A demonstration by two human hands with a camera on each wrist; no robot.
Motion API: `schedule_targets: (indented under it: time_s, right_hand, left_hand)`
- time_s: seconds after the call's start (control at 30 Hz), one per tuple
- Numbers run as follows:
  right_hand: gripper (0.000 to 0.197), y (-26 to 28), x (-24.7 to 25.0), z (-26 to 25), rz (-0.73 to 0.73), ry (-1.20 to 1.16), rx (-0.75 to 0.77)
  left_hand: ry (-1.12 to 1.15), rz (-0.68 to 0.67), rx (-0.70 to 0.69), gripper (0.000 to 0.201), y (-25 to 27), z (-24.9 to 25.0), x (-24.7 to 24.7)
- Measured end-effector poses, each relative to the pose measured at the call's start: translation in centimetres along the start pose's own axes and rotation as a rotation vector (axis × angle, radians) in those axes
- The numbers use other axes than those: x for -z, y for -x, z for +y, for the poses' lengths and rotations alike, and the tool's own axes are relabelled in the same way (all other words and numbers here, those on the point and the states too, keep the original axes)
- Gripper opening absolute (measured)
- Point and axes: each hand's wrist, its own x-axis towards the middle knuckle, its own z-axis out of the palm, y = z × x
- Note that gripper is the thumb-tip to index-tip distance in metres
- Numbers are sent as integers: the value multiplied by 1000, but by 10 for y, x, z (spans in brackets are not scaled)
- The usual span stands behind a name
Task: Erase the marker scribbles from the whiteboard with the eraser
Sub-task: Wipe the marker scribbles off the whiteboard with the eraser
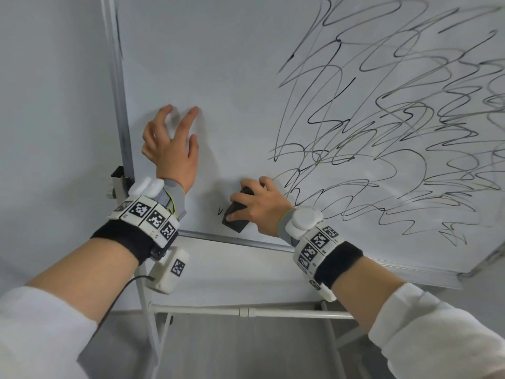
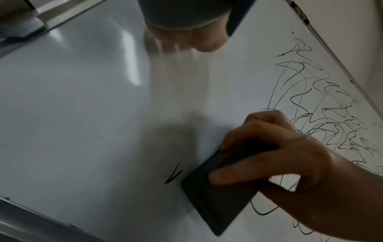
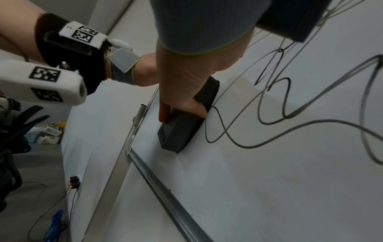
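The right hand [image 1: 257, 206] grips the eraser [image 1: 235, 214], thumb along its near side and fingers curled over the far side, pressing it flat against the whiteboard [image 1: 218, 77] near the lower left corner. The eraser is a dark oblong block. From the head view its long axis runs on a slant, low end toward the bottom frame rail [image 1: 237, 240], high end up and to the right under the fingers. That low end sits just above the rail without touching it. The upper part of the eraser is hidden under the hand, so where it ends there is hard to make out.

A small tick mark [image 1: 219, 212] sits just left of the eraser's low end. The scribbles [image 1: 382, 132] fill the right part of the board; their nearest loops reach the right hand's knuckles, and some lines pass behind the hand. They run off the top and right of the picture.

The left hand [image 1: 170, 144] rests on the bare board close to the left frame edge [image 1: 120, 105], fingers spread and bent, tips touching the surface, holding nothing. In its own wrist view the hand is a blur, with only the heel of the palm [image 2: 199, 41] showing. Both wrists carry bands with black-and-white tags [image 1: 149, 214].
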Motion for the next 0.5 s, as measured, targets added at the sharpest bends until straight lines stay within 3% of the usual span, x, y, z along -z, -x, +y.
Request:
schedule_targets:
  time_s: [0.33, 0.5]
  right_hand:
    - [59, -30, 0, -10, -20, 60, 24]
    - [57, -15, -6, -4, 35, 56, 43]
  left_hand:
    - [-26, 8, -1, 48, 2, 4, -3]
    - [-28, 14, -10, 48, 3, 1, -3]
